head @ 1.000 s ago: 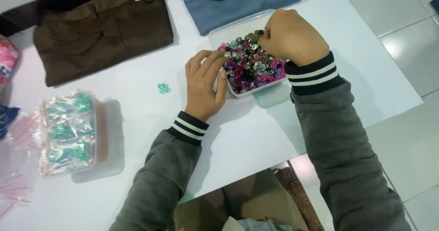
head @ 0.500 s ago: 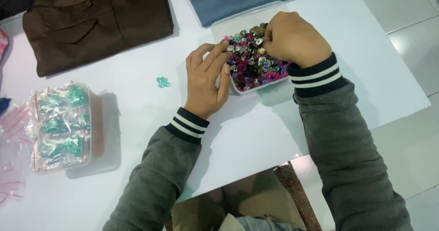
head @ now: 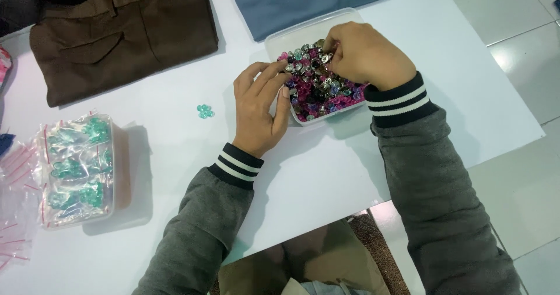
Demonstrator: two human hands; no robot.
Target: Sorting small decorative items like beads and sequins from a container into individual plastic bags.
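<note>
Nearest the camera, 2 grey sleeves with striped cuffs reach out over the white table (head: 326, 172). The left hand (head: 259, 111) lies palm down on the table, fingers loosely spread and only slightly curled, clamped on nothing — its fingertips touch the near left rim of the clear tub (head: 280, 38) and brush the pieces at that edge. The tub sits in the middle of the table toward the far side, heaped with small pink, purple, silver and teal pieces (head: 321, 91). The right hand (head: 364, 53) rests over the tub's right half, knuckles up, fingers curled down into the heap with the tips drawn close together; whether they pinch a piece cannot be told. To the left of the left hand, well apart from the tub, a few teal pieces (head: 205, 111) lie loose on the table. At the near left stands a second clear tub (head: 79, 169) filled with small bags of teal pieces. Along the far edge lie folded brown trousers (head: 122, 35) and a folded blue garment (head: 309, 0).
</note>
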